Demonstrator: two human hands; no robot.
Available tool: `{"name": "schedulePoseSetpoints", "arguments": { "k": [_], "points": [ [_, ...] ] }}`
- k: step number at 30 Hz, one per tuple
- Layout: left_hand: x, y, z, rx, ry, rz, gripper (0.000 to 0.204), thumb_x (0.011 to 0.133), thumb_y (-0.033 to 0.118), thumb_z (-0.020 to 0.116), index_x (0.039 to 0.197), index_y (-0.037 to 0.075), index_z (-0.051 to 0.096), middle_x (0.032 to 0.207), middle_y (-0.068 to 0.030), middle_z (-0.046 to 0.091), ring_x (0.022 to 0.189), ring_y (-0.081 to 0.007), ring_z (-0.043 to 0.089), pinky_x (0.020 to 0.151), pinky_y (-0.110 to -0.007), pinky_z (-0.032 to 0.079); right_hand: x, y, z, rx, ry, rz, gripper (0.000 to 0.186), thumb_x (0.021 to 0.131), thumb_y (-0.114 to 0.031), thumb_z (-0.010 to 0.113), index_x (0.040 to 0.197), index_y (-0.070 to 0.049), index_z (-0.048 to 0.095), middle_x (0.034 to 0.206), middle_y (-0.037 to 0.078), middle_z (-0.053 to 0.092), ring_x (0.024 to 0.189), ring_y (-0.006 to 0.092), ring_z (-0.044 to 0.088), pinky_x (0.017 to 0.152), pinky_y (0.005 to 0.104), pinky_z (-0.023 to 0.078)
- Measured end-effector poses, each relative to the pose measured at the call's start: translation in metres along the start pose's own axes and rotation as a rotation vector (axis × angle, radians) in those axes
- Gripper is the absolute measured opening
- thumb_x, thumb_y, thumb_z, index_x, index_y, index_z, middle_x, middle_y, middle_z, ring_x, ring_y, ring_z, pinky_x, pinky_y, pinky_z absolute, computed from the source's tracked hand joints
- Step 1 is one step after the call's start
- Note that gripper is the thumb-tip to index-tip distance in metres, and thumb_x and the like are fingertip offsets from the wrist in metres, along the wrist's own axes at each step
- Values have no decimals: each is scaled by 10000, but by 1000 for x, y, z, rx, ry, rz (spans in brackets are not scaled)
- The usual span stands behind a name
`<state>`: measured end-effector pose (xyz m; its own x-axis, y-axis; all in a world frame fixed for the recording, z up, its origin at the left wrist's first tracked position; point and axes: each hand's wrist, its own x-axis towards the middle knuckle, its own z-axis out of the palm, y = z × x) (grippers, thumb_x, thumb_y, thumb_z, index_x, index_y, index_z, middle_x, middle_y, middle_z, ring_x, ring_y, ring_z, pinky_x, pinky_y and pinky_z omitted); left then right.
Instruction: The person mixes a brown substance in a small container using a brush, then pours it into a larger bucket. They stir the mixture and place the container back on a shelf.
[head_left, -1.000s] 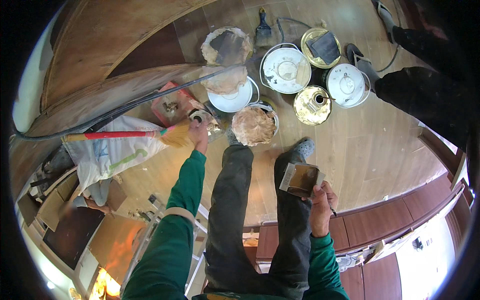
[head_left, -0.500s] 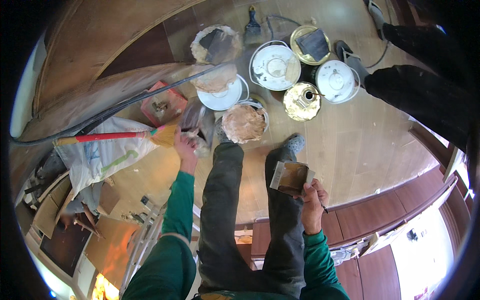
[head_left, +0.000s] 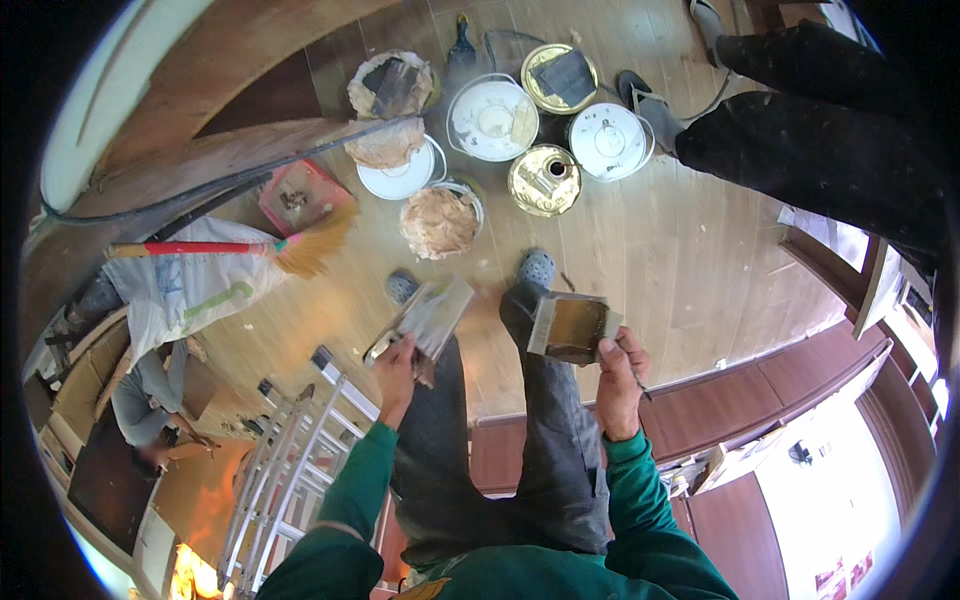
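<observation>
My left hand (head_left: 396,380) grips a flat rectangular piece, pale and shiny with a darker edge (head_left: 432,312); blur hides its exact kind. It is tilted over my left leg. In my right hand (head_left: 622,385) is a small square, tray-like piece with brown material on it and a grey edge (head_left: 575,328). A thin dark tip sticks out past the fingers of that hand. The two pieces are apart, in front of my knees.
Beyond my feet stand several paint cans and buckets (head_left: 494,118), some with paper-covered tops. A broom (head_left: 200,249) lies on a white sack (head_left: 205,285) at left, near a red dustpan (head_left: 305,197). An aluminium ladder (head_left: 290,480) and another person (head_left: 150,405) are lower left; another person's legs (head_left: 820,145) stand at right.
My left hand has come back from beside the broom toward my knees, bringing the flat pale piece. The view has shifted, and my right hand still holds the square piece.
</observation>
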<state>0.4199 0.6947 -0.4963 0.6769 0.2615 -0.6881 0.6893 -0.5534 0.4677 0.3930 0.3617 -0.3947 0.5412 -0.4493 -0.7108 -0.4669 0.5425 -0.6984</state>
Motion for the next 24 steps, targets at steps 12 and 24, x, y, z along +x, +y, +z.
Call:
{"name": "schedulePoseSetpoints", "arguments": {
  "k": [12, 24],
  "points": [
    [75, -94, 183, 533, -439, 525, 513, 863, 476, 676, 791, -32, 672, 811, -223, 660, 792, -401, 652, 730, -461, 510, 17, 38, -43, 109, 28, -107, 269, 881, -135, 641, 1099, 23, 645, 1046, 52, 648, 996, 151, 588, 906, 315, 464],
    [104, -128, 174, 257, -489, 410, 529, 806, 495, 715, 730, 0, 544, 706, -181, 566, 729, -386, 579, 695, -483, 445, 13, 79, 9, 98, 47, -98, 91, 873, -92, 652, 826, -58, 581, 1046, 42, 584, 965, 172, 548, 853, 365, 455]
  ]
}}
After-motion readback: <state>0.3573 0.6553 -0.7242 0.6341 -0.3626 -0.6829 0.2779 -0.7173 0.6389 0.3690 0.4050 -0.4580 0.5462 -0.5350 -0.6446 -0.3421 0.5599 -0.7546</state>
